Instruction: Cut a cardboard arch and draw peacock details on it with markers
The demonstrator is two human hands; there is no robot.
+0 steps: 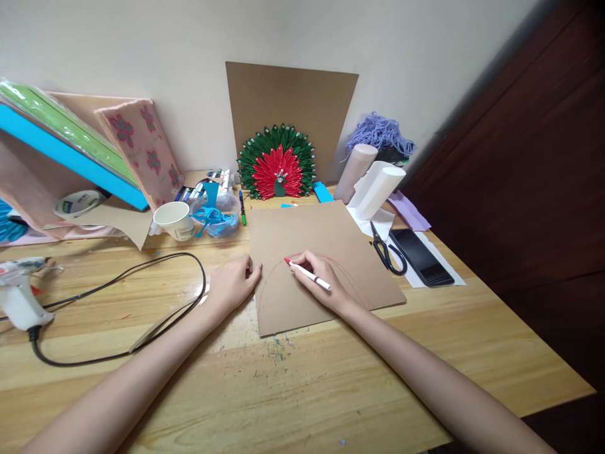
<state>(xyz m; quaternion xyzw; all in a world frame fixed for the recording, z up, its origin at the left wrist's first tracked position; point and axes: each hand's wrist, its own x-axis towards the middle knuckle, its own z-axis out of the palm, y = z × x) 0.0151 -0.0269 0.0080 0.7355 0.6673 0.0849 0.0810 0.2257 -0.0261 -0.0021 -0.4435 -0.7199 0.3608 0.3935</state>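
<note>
A square of brown cardboard (307, 227) lies on the table in front of me, marked with a red curved line that arches across it. My right hand (319, 280) rests on the board, closed round a white marker (309, 275) with a red tip. That tip meets the cardboard at the upper left of the arch. Beside the board's left edge, my left hand (232, 280) lies on the table with its fingers curled in and its thumb pointing at the board. I see nothing in it.
A glue gun (21, 293) with a looped black cord lies left. Behind stand a paper cup (174, 221), a tub of blue scraps (216, 217) and a red-green peacock (278, 167). Black-handled scissors (390, 252) and a phone (422, 257) lie right, near white rolls (382, 189).
</note>
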